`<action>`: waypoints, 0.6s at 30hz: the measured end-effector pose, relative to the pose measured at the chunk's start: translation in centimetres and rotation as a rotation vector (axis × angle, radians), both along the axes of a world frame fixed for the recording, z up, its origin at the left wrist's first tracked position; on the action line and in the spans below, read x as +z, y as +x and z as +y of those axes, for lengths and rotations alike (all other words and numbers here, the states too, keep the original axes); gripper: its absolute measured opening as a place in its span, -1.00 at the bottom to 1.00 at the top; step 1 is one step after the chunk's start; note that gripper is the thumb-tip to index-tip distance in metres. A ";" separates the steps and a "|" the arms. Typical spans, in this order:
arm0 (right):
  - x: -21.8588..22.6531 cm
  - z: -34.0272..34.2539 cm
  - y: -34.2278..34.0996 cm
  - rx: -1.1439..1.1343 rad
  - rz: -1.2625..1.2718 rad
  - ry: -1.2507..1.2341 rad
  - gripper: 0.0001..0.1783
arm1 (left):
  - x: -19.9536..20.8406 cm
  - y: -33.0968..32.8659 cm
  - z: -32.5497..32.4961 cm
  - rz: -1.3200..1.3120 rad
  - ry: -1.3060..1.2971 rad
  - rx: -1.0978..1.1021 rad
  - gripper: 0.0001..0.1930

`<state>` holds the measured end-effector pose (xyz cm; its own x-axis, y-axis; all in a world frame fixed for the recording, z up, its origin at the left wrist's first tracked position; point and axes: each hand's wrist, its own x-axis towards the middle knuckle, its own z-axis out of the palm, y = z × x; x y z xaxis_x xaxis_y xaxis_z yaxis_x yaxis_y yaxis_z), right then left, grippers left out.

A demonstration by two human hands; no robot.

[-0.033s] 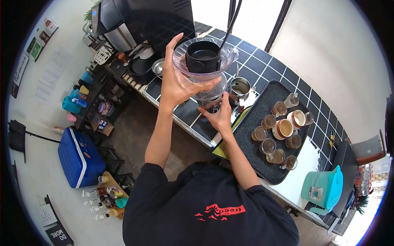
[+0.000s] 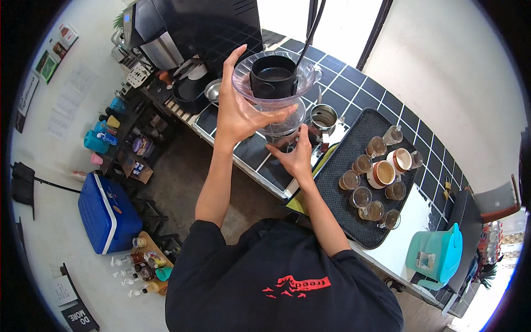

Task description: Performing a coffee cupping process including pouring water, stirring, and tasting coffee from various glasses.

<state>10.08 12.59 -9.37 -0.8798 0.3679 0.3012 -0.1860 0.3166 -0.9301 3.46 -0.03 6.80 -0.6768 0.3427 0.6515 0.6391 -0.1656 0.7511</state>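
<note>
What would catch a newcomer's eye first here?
In the upper middle, the left hand holds a clear cone with a black cup inside, the right hand a clear vessel below. Right of them, a black tray bears glass mugs and two pale cups. A blue cooler is at left.

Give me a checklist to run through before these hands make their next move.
1. Left hand on the clear cone: ok, thumb and fingers are spread around it.
2. Right hand on the lower clear vessel: ok, thumb and fingers close on it.
3. Black cup inside the cone: ok, its open top faces up.
4. A hand free: not ok, both are occupied.
5. Cone and lower vessel firmly seated together: cannot tell, the left thumb partly covers that area.
6. Black tray clear of cups: not ok, glass cups and two white-and-brown cups stand on it.
</note>
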 end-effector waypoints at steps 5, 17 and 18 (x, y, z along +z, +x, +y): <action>0.2 -0.1 0.1 -0.023 0.030 0.031 -0.09 | -0.1 -0.1 0.1 0.014 -0.045 0.026 0.26; 0.8 -0.2 0.3 -0.053 -0.008 0.077 -0.08 | -0.3 -0.2 0.6 -0.002 -0.056 0.004 0.25; 0.8 -0.1 0.3 -0.051 -0.011 0.086 -0.08 | -0.4 -0.2 0.7 -0.003 -0.057 0.003 0.25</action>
